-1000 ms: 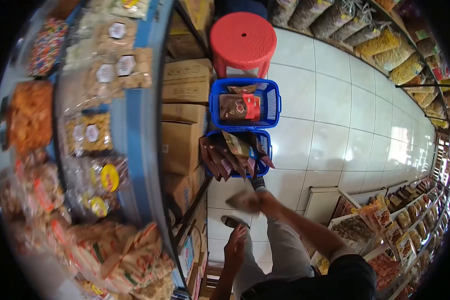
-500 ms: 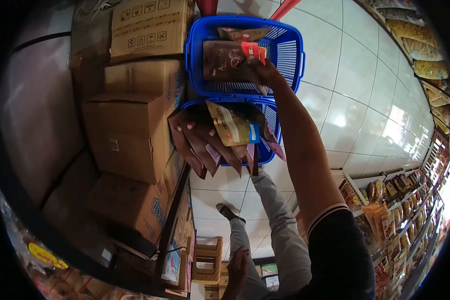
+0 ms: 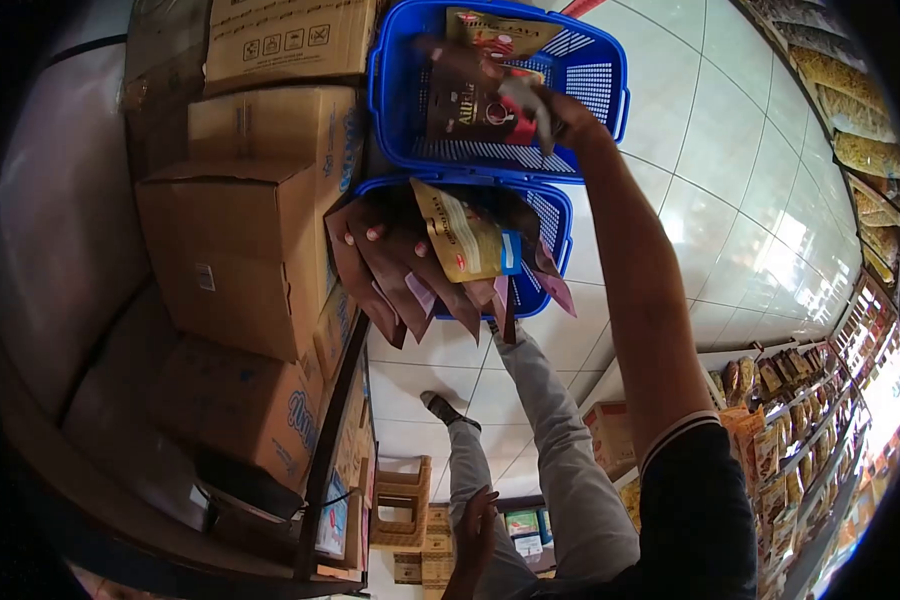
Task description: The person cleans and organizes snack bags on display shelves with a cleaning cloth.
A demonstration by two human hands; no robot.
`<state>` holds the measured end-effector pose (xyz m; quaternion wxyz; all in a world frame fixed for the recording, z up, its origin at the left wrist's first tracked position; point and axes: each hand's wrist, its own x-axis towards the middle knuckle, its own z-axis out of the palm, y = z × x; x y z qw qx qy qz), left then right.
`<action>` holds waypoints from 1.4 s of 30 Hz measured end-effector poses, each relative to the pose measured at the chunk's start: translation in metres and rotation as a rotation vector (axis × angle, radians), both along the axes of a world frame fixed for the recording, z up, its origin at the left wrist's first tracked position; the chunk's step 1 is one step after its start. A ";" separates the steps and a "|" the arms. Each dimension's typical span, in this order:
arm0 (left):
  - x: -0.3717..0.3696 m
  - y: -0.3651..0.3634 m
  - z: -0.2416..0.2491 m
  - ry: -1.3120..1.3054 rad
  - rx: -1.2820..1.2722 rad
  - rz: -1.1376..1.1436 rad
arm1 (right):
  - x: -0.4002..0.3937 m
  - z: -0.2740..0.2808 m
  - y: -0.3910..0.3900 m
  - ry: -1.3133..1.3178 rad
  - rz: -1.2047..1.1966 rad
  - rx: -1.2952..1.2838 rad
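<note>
Dark brown pouch with red corner at top centre of frame, inside the upper blue basket, lying over another pouch. Right hand reaches down into that basket, fingers curled on the pouch's right edge, gripping it; motion blur, so exact finger hold is hard to read. Arm runs from lower right of frame up to the basket.

Just below, touching the first, a second blue basket packed with upright brown pouches fanning out over its rim, and one gold pouch on top.

Left hand at bottom centre, fingers loosely spread, empty, near the person's grey trouser leg.

Cardboard boxes stacked at left under a shelf. White tiled floor at right. Snack racks along right edge.
</note>
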<state>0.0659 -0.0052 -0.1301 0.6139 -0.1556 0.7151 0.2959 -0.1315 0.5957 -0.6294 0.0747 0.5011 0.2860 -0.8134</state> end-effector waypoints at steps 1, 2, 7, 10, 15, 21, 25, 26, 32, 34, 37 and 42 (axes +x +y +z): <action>0.001 0.002 0.001 0.006 0.011 -0.001 | -0.009 0.017 0.003 -0.004 -0.060 -0.022; 0.002 0.003 0.001 0.005 0.016 -0.011 | -0.018 0.035 0.002 -0.005 -0.121 -0.040; -0.001 0.011 -0.002 -0.039 -0.031 0.056 | -0.009 0.038 0.006 -0.025 0.096 0.166; 0.004 0.007 -0.007 -0.015 -0.035 0.062 | 0.011 -0.046 -0.002 -0.108 0.408 0.456; -0.002 0.010 -0.004 -0.045 -0.050 0.028 | 0.009 -0.065 -0.035 -0.324 0.119 0.533; -0.003 0.008 -0.009 -0.011 -0.052 0.044 | 0.012 -0.055 -0.041 -0.103 0.017 0.345; 0.006 -0.005 -0.008 0.011 -0.040 0.071 | -0.025 0.000 -0.030 -0.300 0.210 1.390; 0.004 -0.006 -0.007 -0.001 -0.042 0.055 | -0.037 0.026 -0.027 -0.186 0.227 1.769; -0.011 0.006 -0.004 0.003 0.012 0.058 | -0.062 0.092 -0.012 -0.033 0.147 1.057; -0.013 0.010 -0.003 0.039 0.044 0.093 | -0.055 0.115 -0.019 -0.037 0.198 1.236; -0.011 0.003 0.005 0.070 0.087 0.042 | -0.041 0.171 -0.033 0.126 0.163 1.352; -0.014 -0.017 0.034 0.185 0.194 0.034 | 0.022 0.331 -0.089 0.238 0.099 1.263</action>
